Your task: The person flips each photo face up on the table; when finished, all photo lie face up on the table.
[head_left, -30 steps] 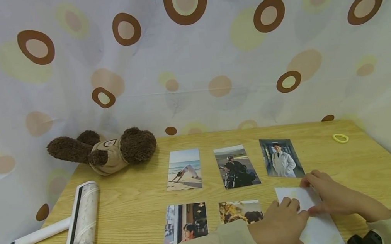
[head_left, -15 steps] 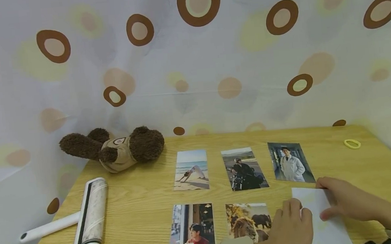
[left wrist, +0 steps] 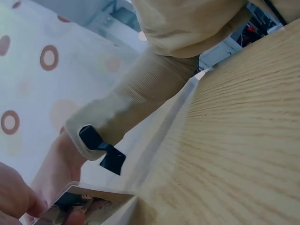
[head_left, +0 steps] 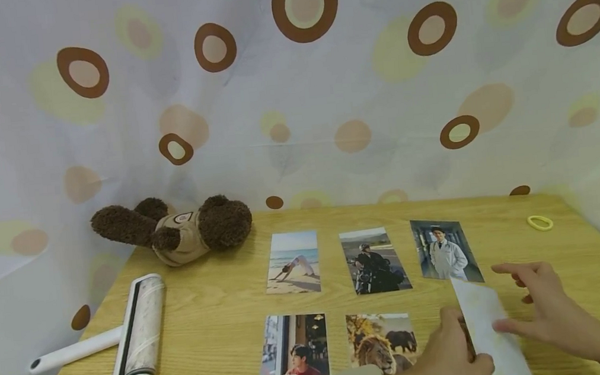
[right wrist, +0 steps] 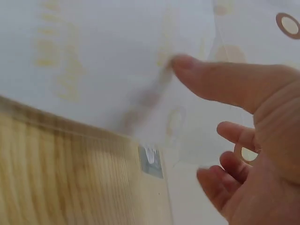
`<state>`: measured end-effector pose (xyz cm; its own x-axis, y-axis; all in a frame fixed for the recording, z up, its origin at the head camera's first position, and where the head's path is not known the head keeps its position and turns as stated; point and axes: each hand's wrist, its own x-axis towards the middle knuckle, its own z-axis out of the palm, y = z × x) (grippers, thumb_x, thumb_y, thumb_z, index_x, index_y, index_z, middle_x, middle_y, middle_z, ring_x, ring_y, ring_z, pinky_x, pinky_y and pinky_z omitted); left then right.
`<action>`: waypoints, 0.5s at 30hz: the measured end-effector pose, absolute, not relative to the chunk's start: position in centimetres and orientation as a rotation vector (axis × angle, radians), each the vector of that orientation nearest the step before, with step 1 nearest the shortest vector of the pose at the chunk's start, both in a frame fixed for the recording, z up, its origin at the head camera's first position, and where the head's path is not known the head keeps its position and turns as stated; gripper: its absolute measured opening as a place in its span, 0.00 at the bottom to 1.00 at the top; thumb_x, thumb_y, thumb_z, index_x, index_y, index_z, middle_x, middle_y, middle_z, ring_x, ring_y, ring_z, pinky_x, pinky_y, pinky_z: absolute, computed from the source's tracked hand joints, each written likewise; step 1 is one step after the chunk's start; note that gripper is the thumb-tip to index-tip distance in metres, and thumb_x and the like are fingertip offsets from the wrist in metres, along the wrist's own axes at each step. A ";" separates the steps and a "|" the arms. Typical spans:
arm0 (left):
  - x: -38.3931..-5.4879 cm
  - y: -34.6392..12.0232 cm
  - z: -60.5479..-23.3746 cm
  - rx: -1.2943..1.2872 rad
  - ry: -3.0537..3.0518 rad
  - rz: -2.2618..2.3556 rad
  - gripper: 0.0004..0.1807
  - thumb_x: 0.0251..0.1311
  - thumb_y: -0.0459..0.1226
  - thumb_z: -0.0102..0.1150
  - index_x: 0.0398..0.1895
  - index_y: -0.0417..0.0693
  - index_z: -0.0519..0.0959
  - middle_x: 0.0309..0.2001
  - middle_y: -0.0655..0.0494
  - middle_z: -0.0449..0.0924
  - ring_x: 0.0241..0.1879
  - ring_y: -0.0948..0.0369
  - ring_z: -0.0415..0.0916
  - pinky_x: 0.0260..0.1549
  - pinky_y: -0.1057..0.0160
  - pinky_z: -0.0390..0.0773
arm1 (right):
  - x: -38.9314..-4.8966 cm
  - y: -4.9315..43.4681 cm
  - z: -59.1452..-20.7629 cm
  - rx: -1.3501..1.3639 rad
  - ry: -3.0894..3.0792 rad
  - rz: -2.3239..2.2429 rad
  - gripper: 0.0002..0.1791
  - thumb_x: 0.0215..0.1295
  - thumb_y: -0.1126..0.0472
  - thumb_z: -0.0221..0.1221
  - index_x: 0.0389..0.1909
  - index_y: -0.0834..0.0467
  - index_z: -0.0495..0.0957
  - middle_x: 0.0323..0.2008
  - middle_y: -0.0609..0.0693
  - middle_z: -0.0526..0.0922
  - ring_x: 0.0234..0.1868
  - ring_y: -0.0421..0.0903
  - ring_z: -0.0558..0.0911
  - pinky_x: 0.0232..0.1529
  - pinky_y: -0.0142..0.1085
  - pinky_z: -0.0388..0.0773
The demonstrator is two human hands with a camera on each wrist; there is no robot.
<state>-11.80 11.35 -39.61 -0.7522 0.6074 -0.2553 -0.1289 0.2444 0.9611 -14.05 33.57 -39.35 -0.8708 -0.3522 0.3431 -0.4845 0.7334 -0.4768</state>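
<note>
A photo card [head_left: 485,320] is raised at a tilt, its white back with faint yellow print facing up. My left hand [head_left: 443,353] pinches its left edge. In the left wrist view the glossy picture side of the card [left wrist: 93,206] shows beside the left fingers. My right hand [head_left: 551,308] is at the card's right side, the thumb touching the white back and the other fingers apart from it. Right behind lies a photo of a doctor [head_left: 447,252]. To the left hand's left lies a lion photo [head_left: 380,344], partly covered by the sleeve.
Face up on the wooden table [head_left: 210,320] are also a beach photo [head_left: 293,262], a motorcycle photo [head_left: 375,261] and a café photo [head_left: 295,351]. A lint roller [head_left: 143,332] and brown plush toy [head_left: 181,236] lie left, a yellow ring [head_left: 540,223] far right.
The card, earlier lying low, is now tilted up off the table in the left hand's pinch. The right fingers have come off its far edge, leaving the thumb on it.
</note>
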 end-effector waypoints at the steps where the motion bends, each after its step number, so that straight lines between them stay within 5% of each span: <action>1: -11.8 11.3 -39.4 0.472 1.906 1.585 0.21 0.65 0.34 0.53 0.57 0.56 0.60 0.35 0.61 0.70 0.27 0.69 0.71 0.26 0.68 0.73 | -13.9 33.3 -39.2 0.667 -2.694 0.866 0.34 0.43 0.69 0.74 0.52 0.67 0.68 0.38 0.56 0.67 0.38 0.25 0.62 0.26 0.27 0.71; 5: -11.3 11.0 -38.0 0.606 1.930 1.613 0.23 0.67 0.35 0.51 0.63 0.55 0.59 0.50 0.65 0.62 0.35 0.76 0.69 0.34 0.74 0.74 | -13.2 32.8 -38.5 0.790 -2.773 1.243 0.09 0.69 0.71 0.53 0.47 0.59 0.70 0.31 0.45 0.76 0.30 0.36 0.76 0.21 0.33 0.76; 8: -10.9 10.8 -37.1 0.697 2.014 1.566 0.26 0.67 0.39 0.52 0.67 0.57 0.59 0.54 0.67 0.59 0.39 0.78 0.66 0.36 0.76 0.73 | -12.8 32.7 -38.0 0.801 -2.874 1.500 0.14 0.78 0.67 0.37 0.51 0.49 0.67 0.35 0.41 0.76 0.32 0.40 0.77 0.20 0.37 0.77; 15: -10.9 10.6 -36.6 0.847 2.069 1.501 0.32 0.67 0.48 0.54 0.72 0.63 0.56 0.57 0.69 0.59 0.42 0.74 0.60 0.35 0.74 0.70 | -12.4 33.0 -37.3 0.832 -2.900 1.781 0.22 0.79 0.65 0.26 0.54 0.39 0.63 0.43 0.36 0.75 0.36 0.40 0.81 0.24 0.40 0.80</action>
